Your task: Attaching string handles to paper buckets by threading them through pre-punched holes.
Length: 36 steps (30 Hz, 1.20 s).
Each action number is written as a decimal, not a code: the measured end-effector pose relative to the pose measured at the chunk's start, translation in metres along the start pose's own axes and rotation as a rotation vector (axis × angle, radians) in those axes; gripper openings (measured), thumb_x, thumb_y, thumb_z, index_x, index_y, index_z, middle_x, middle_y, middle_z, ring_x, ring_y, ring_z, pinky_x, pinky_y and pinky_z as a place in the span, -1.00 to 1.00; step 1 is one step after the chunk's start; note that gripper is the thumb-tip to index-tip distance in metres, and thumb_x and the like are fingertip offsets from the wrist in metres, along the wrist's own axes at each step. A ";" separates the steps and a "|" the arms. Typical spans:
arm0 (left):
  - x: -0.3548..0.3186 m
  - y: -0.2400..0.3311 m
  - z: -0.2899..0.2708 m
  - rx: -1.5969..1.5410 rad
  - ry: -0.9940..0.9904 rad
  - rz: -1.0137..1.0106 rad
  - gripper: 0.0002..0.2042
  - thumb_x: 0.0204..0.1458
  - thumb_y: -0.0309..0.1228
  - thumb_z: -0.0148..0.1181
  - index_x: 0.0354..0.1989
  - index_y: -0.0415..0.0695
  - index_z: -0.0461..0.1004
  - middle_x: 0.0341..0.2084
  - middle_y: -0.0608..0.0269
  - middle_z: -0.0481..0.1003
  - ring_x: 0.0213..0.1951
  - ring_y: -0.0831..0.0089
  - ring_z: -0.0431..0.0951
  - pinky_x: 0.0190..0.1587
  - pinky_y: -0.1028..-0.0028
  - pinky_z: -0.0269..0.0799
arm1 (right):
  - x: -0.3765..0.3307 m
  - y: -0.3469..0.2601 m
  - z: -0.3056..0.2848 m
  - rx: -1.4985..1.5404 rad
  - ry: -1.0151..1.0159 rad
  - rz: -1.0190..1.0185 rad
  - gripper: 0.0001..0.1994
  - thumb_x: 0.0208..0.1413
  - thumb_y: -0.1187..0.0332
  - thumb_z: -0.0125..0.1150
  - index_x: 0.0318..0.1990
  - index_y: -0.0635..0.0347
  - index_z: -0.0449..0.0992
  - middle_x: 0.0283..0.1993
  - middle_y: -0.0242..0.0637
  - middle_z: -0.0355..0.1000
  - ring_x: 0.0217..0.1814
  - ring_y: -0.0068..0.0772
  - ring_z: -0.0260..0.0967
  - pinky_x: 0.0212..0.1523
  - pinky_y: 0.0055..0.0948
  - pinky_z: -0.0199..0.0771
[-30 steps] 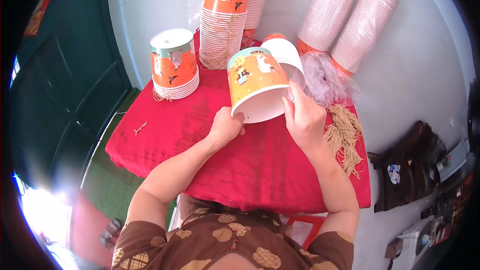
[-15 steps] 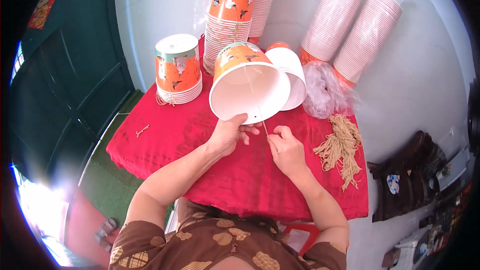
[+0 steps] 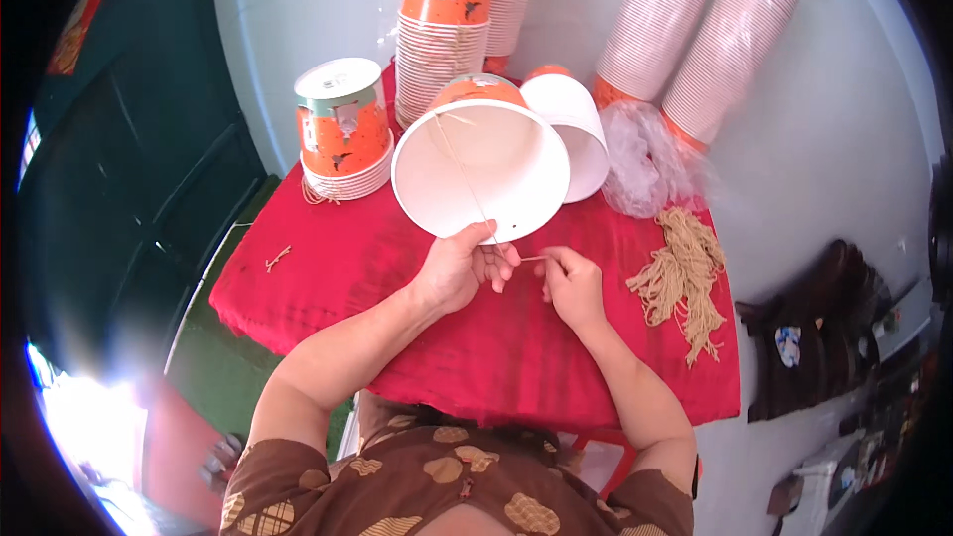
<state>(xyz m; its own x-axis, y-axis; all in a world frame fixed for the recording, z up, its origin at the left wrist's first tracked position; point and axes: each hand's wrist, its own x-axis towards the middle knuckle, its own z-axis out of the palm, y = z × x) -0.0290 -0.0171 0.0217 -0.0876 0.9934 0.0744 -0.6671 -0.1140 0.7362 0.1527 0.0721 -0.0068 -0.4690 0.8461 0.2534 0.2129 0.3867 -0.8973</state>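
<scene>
A paper bucket [image 3: 516,164], orange and green outside and white inside, lies tipped with its mouth toward me. My left hand [image 3: 459,266] grips its near rim, thumb inside the mouth and fingers below. A thin tan string [image 3: 461,161] runs from the far rim across the opening to my left fingers. Its end stretches on to my right hand [image 3: 573,286], which is closed in a pinch on it. A small dark hole shows in the near wall, right of my left thumb. Behind on the right, a second white-lined bucket [image 3: 584,154] lies on its side.
Stacked upside-down buckets [image 3: 344,129] stand at the left, with a taller stack [image 3: 443,50] behind. Plastic-wrapped stacks [image 3: 730,50] lean on the wall. A crumpled plastic bag [image 3: 637,164] and a bundle of tan strings [image 3: 685,278] lie right on the red cloth [image 3: 476,347]; a string scrap [image 3: 279,258] lies left.
The bucket has tilted and shifted slightly left, its mouth turned more toward me. The string's end now bends sideways at my left fingers toward my right hand, which has dropped slightly.
</scene>
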 end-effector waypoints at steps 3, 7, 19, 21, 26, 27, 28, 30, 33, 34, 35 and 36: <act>0.000 -0.004 0.000 0.002 0.000 -0.036 -0.76 0.30 -0.32 -0.12 -0.15 -0.27 0.39 -0.47 0.03 0.55 -0.54 0.33 0.54 -0.56 0.42 0.47 | 0.006 0.004 0.003 0.430 0.046 0.051 -0.76 0.27 0.52 0.02 0.02 0.45 0.46 -0.20 -0.16 0.53 -0.35 -0.50 0.49 -0.32 -0.51 0.54; 0.000 -0.010 0.001 0.016 0.000 -0.082 -0.75 0.29 -0.31 -0.12 -0.19 -0.27 0.38 -0.48 0.02 0.55 -0.57 0.31 0.52 -0.58 0.40 0.46 | 0.010 0.008 -0.006 0.803 0.113 0.166 -0.72 0.29 0.48 -0.02 0.11 0.38 0.37 -0.02 -0.11 0.47 -0.05 -0.27 0.50 -0.03 -0.32 0.52; -0.002 -0.019 0.004 0.095 0.020 -0.133 -0.76 0.29 -0.34 -0.14 -0.13 -0.29 0.36 -0.50 0.01 0.53 -0.59 0.34 0.51 -0.60 0.43 0.45 | 0.014 0.017 -0.029 1.059 0.174 0.184 -0.85 0.28 0.50 0.04 -0.04 0.25 0.43 -0.15 -0.18 0.51 -0.37 -0.45 0.43 -0.30 -0.45 0.47; -0.002 -0.018 0.005 0.093 0.025 -0.128 -0.76 0.29 -0.34 -0.14 -0.12 -0.29 0.36 -0.50 0.01 0.53 -0.59 0.34 0.51 -0.61 0.43 0.45 | 0.014 0.017 -0.029 1.025 0.148 0.175 -0.83 0.26 0.51 0.05 -0.02 0.25 0.43 -0.18 -0.19 0.51 -0.44 -0.49 0.38 -0.38 -0.48 0.43; 0.000 -0.017 0.004 0.100 0.037 -0.110 -0.76 0.29 -0.35 -0.12 -0.12 -0.28 0.36 -0.50 0.02 0.53 -0.60 0.34 0.51 -0.61 0.43 0.44 | 0.014 0.011 -0.030 0.995 0.150 0.193 -0.66 0.23 0.53 0.07 0.15 0.32 0.31 -0.22 -0.17 0.51 -0.56 -0.57 0.24 -0.50 -0.56 0.29; 0.000 -0.017 0.003 0.100 0.038 -0.110 -0.76 0.29 -0.35 -0.12 -0.12 -0.28 0.36 -0.50 0.02 0.53 -0.60 0.34 0.51 -0.61 0.43 0.44 | 0.014 0.012 -0.030 0.996 0.150 0.194 -0.66 0.23 0.53 0.07 0.15 0.32 0.31 -0.22 -0.17 0.51 -0.56 -0.57 0.24 -0.50 -0.56 0.29; 0.000 -0.016 0.003 0.105 0.045 -0.106 -0.76 0.28 -0.35 -0.12 -0.12 -0.28 0.37 -0.50 0.02 0.53 -0.60 0.34 0.51 -0.61 0.44 0.44 | 0.014 0.012 -0.030 0.983 0.144 0.189 -0.66 0.23 0.52 0.07 0.16 0.28 0.31 -0.22 -0.19 0.52 -0.55 -0.58 0.24 -0.48 -0.56 0.29; -0.001 -0.015 0.002 0.109 0.052 -0.102 -0.77 0.28 -0.35 -0.12 -0.13 -0.28 0.37 -0.50 0.02 0.54 -0.59 0.35 0.51 -0.62 0.44 0.43 | 0.015 0.014 -0.031 0.969 0.137 0.184 -0.65 0.23 0.51 0.07 0.16 0.25 0.31 -0.21 -0.22 0.53 -0.54 -0.58 0.25 -0.47 -0.56 0.29; 0.000 -0.017 0.002 0.117 0.054 -0.109 -0.77 0.28 -0.34 -0.11 -0.13 -0.28 0.38 -0.50 0.02 0.54 -0.59 0.36 0.51 -0.62 0.45 0.43 | 0.018 0.022 -0.035 0.992 0.117 0.184 -0.68 0.24 0.50 0.07 0.13 0.26 0.33 -0.20 -0.21 0.53 -0.53 -0.58 0.27 -0.46 -0.56 0.30; 0.001 -0.017 0.004 0.123 0.055 -0.110 -0.77 0.28 -0.34 -0.11 -0.14 -0.28 0.38 -0.50 0.02 0.54 -0.59 0.36 0.51 -0.62 0.44 0.43 | 0.019 0.025 -0.037 0.992 0.115 0.187 -0.70 0.24 0.49 0.08 0.12 0.26 0.35 -0.22 -0.20 0.53 -0.52 -0.58 0.28 -0.46 -0.56 0.30; 0.000 -0.016 0.003 0.125 0.057 -0.107 -0.77 0.28 -0.34 -0.11 -0.14 -0.28 0.38 -0.50 0.02 0.54 -0.59 0.36 0.51 -0.61 0.44 0.43 | 0.020 0.025 -0.037 0.986 0.110 0.191 -0.72 0.24 0.49 0.09 0.10 0.25 0.37 -0.23 -0.20 0.54 -0.51 -0.57 0.30 -0.45 -0.55 0.30; 0.000 -0.016 0.003 0.124 0.057 -0.106 -0.77 0.28 -0.34 -0.11 -0.14 -0.28 0.38 -0.50 0.02 0.54 -0.59 0.36 0.51 -0.61 0.44 0.43 | 0.020 0.025 -0.037 0.985 0.110 0.191 -0.72 0.24 0.49 0.09 0.10 0.25 0.37 -0.23 -0.20 0.54 -0.51 -0.57 0.30 -0.45 -0.55 0.30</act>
<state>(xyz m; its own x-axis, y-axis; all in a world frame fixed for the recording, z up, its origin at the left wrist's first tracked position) -0.0161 -0.0153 0.0120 -0.0655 0.9969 -0.0441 -0.5791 -0.0020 0.8152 0.1806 0.1119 -0.0106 -0.4090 0.9104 0.0615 -0.5498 -0.1921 -0.8129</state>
